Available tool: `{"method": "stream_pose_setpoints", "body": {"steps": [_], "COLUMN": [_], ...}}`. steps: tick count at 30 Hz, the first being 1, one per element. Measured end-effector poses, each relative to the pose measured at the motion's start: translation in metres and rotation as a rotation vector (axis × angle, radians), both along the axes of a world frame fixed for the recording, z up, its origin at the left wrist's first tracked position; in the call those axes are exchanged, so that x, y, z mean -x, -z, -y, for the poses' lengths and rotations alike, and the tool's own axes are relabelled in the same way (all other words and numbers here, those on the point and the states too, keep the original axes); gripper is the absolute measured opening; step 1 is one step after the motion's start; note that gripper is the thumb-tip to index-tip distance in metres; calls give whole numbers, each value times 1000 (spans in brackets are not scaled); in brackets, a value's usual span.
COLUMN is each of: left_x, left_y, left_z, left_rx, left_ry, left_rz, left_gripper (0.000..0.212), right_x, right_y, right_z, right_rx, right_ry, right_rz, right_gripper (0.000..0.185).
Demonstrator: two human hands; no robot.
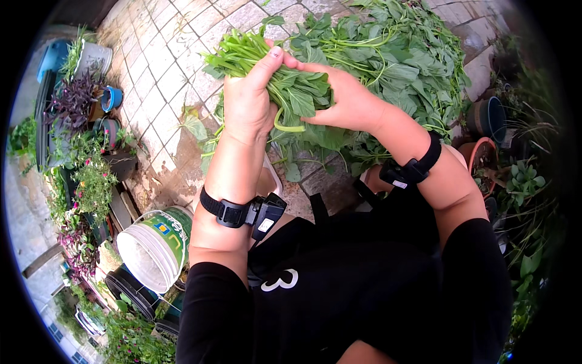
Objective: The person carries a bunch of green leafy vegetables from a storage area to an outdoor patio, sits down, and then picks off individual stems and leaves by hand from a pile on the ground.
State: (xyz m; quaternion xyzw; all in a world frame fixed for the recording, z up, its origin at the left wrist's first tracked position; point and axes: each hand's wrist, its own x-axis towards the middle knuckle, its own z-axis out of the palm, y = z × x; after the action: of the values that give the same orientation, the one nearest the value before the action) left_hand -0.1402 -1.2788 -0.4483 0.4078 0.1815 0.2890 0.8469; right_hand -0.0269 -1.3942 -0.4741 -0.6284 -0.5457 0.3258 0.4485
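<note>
A bundle of leafy greens (295, 88) is held between my hands, its pale cut stem ends pointing up and left. My left hand (254, 91) wraps around the stems with the thumb across the top. On the leafy side, my right hand (343, 98) cups the bundle, thumb below and fingers reaching toward the left thumb. One curved stem (288, 127) hangs out under the leaves. Beyond and to the right, a large heap of loose greens (400, 68) lies on the paving, partly hidden by my right hand and forearm.
Square stone paving (168, 68) stretches ahead, with stray leaves (194, 126) on it. At left stand a white-and-green plastic bucket (150, 255), a small blue pot (111, 98) and flowering plants (93, 177). On the right are a dark pot (486, 119) and a terracotta pot (479, 159).
</note>
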Motion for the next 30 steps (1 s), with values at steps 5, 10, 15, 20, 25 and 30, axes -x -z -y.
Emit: {"method": "stream_pose_setpoints", "body": {"steps": [5, 10, 15, 20, 25, 30], "left_x": [30, 48, 34, 38, 30, 43], "left_y": [-7, -26, -13, -4, 15, 51], "left_z": [-61, -80, -59, -67, -81, -97], "left_rx": [322, 85, -785, -517, 197, 370], "left_ry": [-523, -837, -848, -679, -711, -377], "left_rz": [-27, -30, -243, -365, -313, 61], "left_gripper": [18, 21, 9, 8, 20, 26], "right_x": [-27, -66, -81, -89, -120, -121], "right_y": [64, 83, 71, 62, 61, 51], "right_z": [22, 42, 35, 34, 41, 47], "right_rx": [502, 671, 563, 497, 401, 407], "right_ry": [-30, 37, 179, 261, 442, 502], "right_rz": [377, 447, 347, 306, 231, 90], "right_gripper": [41, 24, 25, 27, 26, 27]}}
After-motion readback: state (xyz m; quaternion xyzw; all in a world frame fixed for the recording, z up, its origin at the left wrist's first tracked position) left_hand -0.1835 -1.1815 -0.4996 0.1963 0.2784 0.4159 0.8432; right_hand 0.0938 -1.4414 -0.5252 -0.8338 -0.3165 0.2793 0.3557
